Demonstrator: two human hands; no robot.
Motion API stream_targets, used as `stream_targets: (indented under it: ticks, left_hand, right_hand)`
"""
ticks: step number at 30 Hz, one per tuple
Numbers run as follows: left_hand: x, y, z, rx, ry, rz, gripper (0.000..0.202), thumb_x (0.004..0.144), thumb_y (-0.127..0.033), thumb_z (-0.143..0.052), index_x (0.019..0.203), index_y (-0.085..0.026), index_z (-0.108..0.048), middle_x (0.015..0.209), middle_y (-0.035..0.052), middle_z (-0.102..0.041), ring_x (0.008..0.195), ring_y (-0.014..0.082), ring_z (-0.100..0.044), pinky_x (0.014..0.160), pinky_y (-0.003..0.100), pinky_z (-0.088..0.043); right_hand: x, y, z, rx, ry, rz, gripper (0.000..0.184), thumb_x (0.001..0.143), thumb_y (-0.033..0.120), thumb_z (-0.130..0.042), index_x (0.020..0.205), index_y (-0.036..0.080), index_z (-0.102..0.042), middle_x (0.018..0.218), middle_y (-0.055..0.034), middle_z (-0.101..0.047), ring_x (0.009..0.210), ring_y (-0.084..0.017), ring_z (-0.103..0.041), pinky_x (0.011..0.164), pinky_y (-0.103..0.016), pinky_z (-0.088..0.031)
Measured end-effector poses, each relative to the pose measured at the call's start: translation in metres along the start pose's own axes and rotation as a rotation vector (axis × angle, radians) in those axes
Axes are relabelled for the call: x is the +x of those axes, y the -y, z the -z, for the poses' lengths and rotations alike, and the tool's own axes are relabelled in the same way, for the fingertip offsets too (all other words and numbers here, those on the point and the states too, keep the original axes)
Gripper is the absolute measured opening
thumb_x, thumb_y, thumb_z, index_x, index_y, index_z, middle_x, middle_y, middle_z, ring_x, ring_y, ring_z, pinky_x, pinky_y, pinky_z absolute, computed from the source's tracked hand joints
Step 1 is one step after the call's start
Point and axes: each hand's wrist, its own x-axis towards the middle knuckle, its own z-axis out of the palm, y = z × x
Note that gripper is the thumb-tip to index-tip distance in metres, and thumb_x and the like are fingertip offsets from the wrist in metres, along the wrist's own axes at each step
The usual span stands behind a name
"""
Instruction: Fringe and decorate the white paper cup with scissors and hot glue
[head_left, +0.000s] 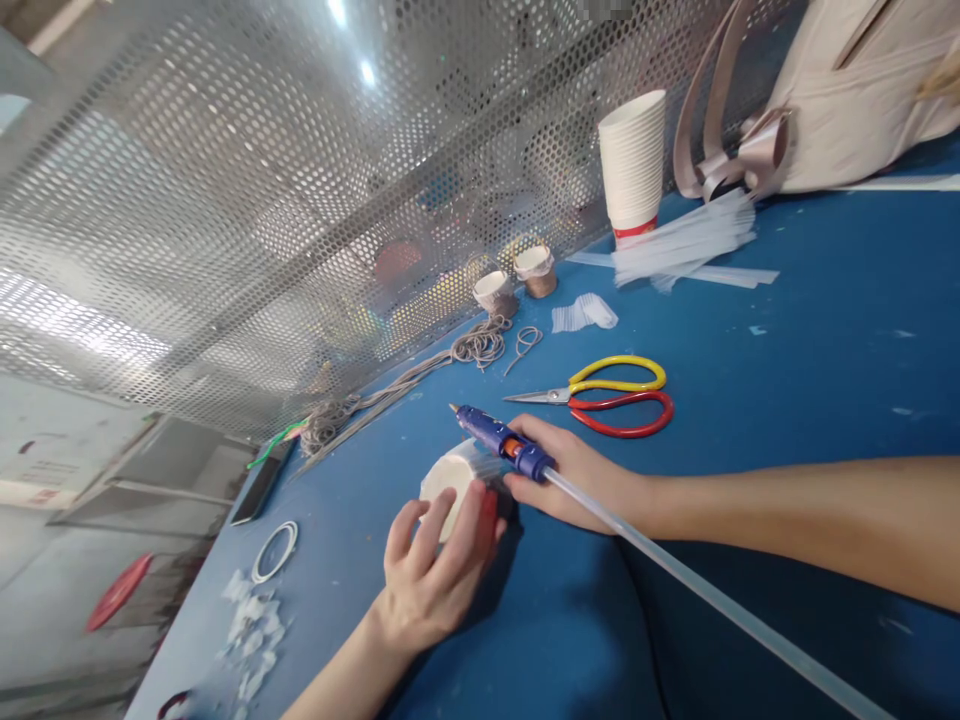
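Note:
My left hand (431, 575) wraps its fingers round a white paper cup (448, 483) lying on its side on the blue table (810, 370). My right hand (581, 475) grips a blue glue gun (499, 440) whose nozzle points left just above the cup. A long clear glue stick (712, 600) trails out of the gun's back toward the lower right.
Yellow-and-red scissors (607, 397) lie just beyond the gun. Grey cord (420, 375) runs along a perforated metal screen (300, 200). Two wrapped small cups (517, 280), a stack of paper cups (632, 160), clear strips (690, 245), a beige bag (847, 100), a phone (259, 485) and a white ring (274, 550) sit around.

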Motion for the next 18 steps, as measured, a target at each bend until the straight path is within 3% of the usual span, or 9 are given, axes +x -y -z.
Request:
stream_targets:
  ticks: [5, 10, 18]
  left_hand:
    - [0.0054, 0.0020, 0.0054, -0.052, 0.139, -0.103, 0.025, 0.084, -0.007, -0.055, 0.100, -0.017, -0.072, 0.109, 0.0073, -0.074, 0.104, 0.0226, -0.066, 0.095, 0.035, -0.044]
    - [0.0023, 0.0073, 0.0048, -0.142, 0.169, -0.147, 0.031, 0.087, -0.010, -0.046, 0.107, -0.013, -0.070, 0.119, 0.0115, -0.070, 0.116, 0.0232, -0.061, 0.103, 0.035, -0.042]
    - [-0.0007, 0.0017, -0.0012, -0.154, 0.103, -0.092, 0.025, 0.085, -0.026, -0.066, 0.105, -0.012, -0.071, 0.110, 0.0096, -0.074, 0.116, 0.0219, -0.062, 0.116, 0.036, -0.031]
  right_hand:
    - [0.0000, -0.0011, -0.0005, 0.031, -0.022, 0.020, 0.017, 0.075, 0.016, -0.058, 0.089, 0.021, -0.050, 0.071, 0.0046, -0.051, 0.065, -0.014, -0.047, 0.062, -0.027, -0.040]
    - [0.0001, 0.0001, -0.0006, 0.040, -0.054, 0.039, 0.015, 0.075, 0.016, -0.057, 0.088, 0.020, -0.051, 0.070, 0.0049, -0.052, 0.067, -0.014, -0.049, 0.065, -0.028, -0.042]
    - [0.0015, 0.0004, -0.0040, 0.112, -0.094, -0.010, 0.015, 0.072, 0.013, -0.059, 0.083, 0.021, -0.053, 0.071, 0.0033, -0.057, 0.072, -0.017, -0.055, 0.071, -0.031, -0.047]
